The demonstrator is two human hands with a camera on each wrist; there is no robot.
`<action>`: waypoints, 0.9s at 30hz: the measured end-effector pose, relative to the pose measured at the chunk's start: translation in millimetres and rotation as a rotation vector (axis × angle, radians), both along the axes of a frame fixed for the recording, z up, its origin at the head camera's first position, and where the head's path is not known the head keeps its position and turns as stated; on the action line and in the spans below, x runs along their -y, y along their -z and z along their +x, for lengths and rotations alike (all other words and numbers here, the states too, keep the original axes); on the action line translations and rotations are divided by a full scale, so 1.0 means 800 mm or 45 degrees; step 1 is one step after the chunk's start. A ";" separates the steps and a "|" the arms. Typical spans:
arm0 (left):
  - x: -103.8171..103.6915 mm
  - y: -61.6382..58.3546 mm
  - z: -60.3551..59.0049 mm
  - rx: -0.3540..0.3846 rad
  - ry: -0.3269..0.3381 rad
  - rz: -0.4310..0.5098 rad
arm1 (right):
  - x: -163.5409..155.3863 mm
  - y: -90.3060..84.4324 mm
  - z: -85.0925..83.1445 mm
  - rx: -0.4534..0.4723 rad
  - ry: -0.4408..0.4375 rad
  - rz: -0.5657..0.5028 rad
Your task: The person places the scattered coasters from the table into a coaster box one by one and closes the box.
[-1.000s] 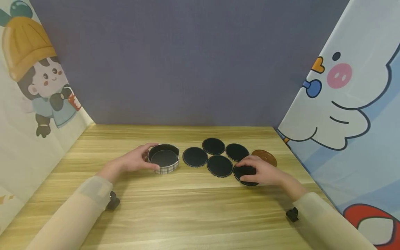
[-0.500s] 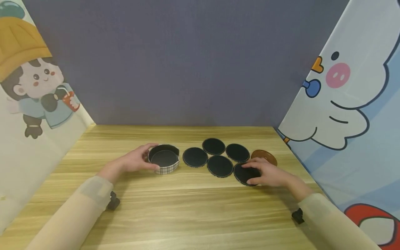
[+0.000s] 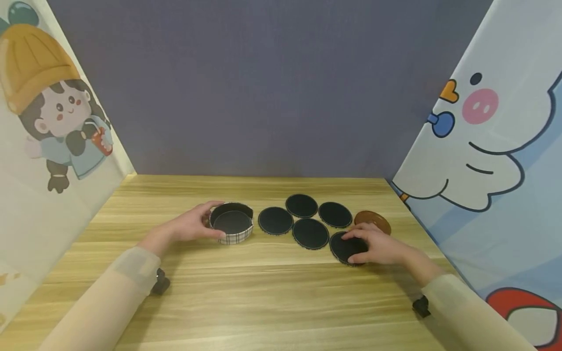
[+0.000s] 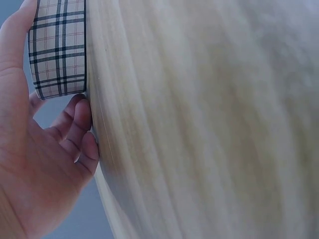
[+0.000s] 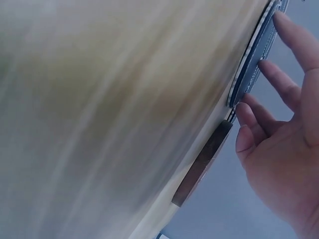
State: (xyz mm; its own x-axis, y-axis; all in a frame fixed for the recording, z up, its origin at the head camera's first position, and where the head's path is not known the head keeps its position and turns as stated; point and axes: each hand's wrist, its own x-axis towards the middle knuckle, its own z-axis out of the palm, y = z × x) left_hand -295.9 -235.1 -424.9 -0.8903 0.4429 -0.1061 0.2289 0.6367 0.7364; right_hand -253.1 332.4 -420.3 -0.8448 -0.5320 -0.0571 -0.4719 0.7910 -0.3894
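Note:
My left hand (image 3: 196, 223) grips the side of a round coaster holder (image 3: 239, 237), thumb in front and fingers behind. The holder has a black inside, a notch in its rim and a plaid outer wall (image 4: 60, 50). On the right, my right hand (image 3: 379, 246) rests its fingertips on a round black coaster (image 3: 340, 246), covering its right part. In the right wrist view the fingers (image 5: 281, 82) touch the top of this coaster (image 5: 249, 64), which lies flat on the table. Several like coasters (image 3: 311, 234) lie flat between the hands.
A brown oval wooden piece (image 3: 373, 220) lies just behind my right hand, partly covered by it. The wood-grain table (image 3: 272, 302) ends at a grey back panel (image 3: 263, 87). Printed cartoon panels (image 3: 478, 161) stand at both sides.
My right hand has shifted slightly right and nearer to me. The coaster under it has slid a little nearer, widening its gap to the coaster behind. My left hand and the holder stay put.

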 end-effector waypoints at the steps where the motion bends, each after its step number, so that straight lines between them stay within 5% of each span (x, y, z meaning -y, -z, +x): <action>1: 0.000 0.000 0.000 0.001 0.000 0.001 | 0.000 0.000 0.002 -0.005 -0.004 -0.003; 27: 0.000 0.001 0.000 0.000 0.000 -0.001 | 0.002 -0.004 0.015 0.019 -0.043 -0.036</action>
State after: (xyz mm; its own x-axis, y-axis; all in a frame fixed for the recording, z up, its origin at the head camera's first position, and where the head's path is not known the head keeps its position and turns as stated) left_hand -295.5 -235.3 -425.5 -0.8903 0.4427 -0.1064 0.2288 0.6372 0.7360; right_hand -241.0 330.5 -417.0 -0.8254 -0.5620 -0.0540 -0.4922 0.7632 -0.4186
